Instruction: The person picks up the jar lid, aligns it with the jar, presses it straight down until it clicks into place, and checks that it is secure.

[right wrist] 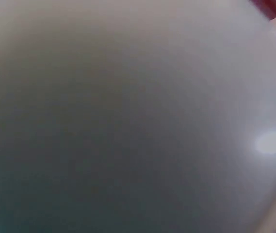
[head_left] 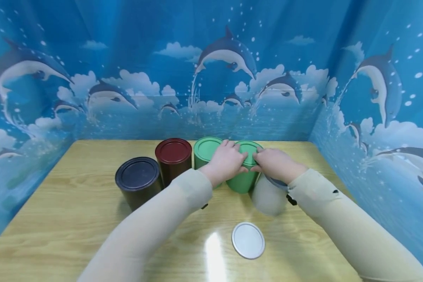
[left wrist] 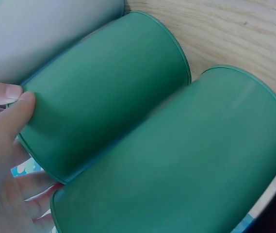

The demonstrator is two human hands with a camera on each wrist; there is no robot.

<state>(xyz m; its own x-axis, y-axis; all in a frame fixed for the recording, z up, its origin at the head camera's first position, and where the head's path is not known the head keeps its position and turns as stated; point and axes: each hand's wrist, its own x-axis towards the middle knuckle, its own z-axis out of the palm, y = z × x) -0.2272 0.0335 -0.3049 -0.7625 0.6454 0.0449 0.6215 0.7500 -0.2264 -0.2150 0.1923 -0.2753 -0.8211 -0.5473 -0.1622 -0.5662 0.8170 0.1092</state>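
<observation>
Both hands meet at the top of the right green canister (head_left: pixel 240 182), which stands upright with its green lid (head_left: pixel 249 148) on. My left hand (head_left: pixel 226 159) grips the lid's left edge, its thumb against the near side just under the rim. Opposite it, my right hand (head_left: pixel 277 163) holds the right edge, with the two thumbs almost touching in the left wrist view. A second green canister (left wrist: pixel 186 160) stands close beside the first. Beneath the right hand is a lidless white canister (head_left: pixel 269 199), its dark opening partly covered. A blurred grey surface (right wrist: pixel 128 116) fills the right wrist view.
A loose round silver-white lid (head_left: pixel 248 240) lies on the wooden table (head_left: pixel 67 219) in front of the canisters. To the left stand a dark red canister (head_left: pixel 173 152) and a black one (head_left: pixel 137 174), both lidded. A dolphin-printed curtain (head_left: pixel 144 58) encloses the back and sides.
</observation>
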